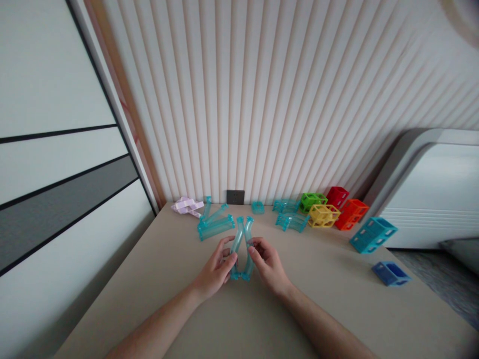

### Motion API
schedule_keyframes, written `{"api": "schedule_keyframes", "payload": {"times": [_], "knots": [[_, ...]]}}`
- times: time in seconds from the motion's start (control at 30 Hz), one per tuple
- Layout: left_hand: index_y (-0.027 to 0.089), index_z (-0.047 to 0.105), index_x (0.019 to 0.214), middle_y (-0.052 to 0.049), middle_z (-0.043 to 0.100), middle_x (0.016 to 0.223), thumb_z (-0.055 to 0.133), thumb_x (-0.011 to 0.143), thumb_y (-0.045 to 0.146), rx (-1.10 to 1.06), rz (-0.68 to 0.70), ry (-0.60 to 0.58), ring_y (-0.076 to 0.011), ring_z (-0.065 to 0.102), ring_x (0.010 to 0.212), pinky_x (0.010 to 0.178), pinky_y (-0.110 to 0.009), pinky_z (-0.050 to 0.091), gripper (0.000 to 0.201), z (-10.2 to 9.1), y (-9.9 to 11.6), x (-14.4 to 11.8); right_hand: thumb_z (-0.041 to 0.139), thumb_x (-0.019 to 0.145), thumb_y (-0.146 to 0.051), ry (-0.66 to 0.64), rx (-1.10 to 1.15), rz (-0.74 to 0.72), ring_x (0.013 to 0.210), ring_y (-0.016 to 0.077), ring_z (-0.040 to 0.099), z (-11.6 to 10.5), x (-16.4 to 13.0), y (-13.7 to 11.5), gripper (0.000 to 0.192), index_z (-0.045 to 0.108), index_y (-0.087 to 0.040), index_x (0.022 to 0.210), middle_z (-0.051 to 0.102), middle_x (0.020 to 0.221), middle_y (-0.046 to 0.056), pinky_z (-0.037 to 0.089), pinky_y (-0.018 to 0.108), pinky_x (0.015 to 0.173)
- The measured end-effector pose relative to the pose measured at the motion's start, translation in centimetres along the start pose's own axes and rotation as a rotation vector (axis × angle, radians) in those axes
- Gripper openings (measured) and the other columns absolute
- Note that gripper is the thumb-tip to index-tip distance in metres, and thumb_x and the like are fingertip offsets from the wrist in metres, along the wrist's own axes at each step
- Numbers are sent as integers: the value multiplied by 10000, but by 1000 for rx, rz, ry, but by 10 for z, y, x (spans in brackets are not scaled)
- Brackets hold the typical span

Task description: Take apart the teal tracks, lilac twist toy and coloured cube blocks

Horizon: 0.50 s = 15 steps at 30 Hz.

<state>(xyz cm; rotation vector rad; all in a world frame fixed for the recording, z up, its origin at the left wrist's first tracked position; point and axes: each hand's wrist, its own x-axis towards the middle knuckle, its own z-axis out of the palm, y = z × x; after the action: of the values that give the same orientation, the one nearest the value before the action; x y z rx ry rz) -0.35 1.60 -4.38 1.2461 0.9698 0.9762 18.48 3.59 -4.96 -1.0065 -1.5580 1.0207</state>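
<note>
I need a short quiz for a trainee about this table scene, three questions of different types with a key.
1. True or false: each hand grips one curved teal track piece.
2. Which block lies nearest the table's right edge? A. green block B. dark blue block C. yellow block
3. Fill in: the lilac pieces lie at the table's far ______ corner.

Key: 1 true; 2 B; 3 left.

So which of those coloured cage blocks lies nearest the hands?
The dark blue block, alone at the table's right edge; the teal, yellow, orange, green and red ones sit farther back.
</note>
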Motion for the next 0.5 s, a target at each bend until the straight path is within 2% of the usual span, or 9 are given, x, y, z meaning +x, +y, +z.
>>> {"api": "schedule_keyframes", "payload": {"times": [0.1,0.17,0.33,0.4,0.5], "knots": [[307,392,1422,48,552,806,589,868,636,-9,-1,12,-48,384,479,416,-162,333,674,1,2,-1,590,934,-482,5,19,-3,706,148,526,1,0,3,302,622,-201,1040,579,818,6,446,275,666],[304,418,1420,52,546,790,601,844,654,-18,-16,57,-49,371,468,407,-166,316,698,3,4,-1,606,926,-462,37,50,-15,707,143,533,2,0,3,335,593,-210,1148,582,858,9,454,266,650],[307,526,1336,49,524,767,558,856,654,-36,-129,221,-55,385,476,397,-151,220,593,0,5,2,650,895,-372,221,-16,-75,605,103,480,-5,6,1,594,429,-249,1433,594,997,26,460,246,571],[288,552,1290,51,515,750,542,865,650,-47,-124,217,-53,369,468,396,-149,200,558,-3,4,3,659,885,-318,302,-110,-130,586,100,471,-11,9,0,594,439,-256,1433,604,1008,28,475,255,575],[237,582,1162,57,503,721,527,858,675,-66,-101,175,-43,316,432,378,-155,195,536,-5,3,4,632,874,-201,341,-281,-262,650,126,529,-17,11,1,437,562,-261,1301,625,1037,43,520,288,652]]}}
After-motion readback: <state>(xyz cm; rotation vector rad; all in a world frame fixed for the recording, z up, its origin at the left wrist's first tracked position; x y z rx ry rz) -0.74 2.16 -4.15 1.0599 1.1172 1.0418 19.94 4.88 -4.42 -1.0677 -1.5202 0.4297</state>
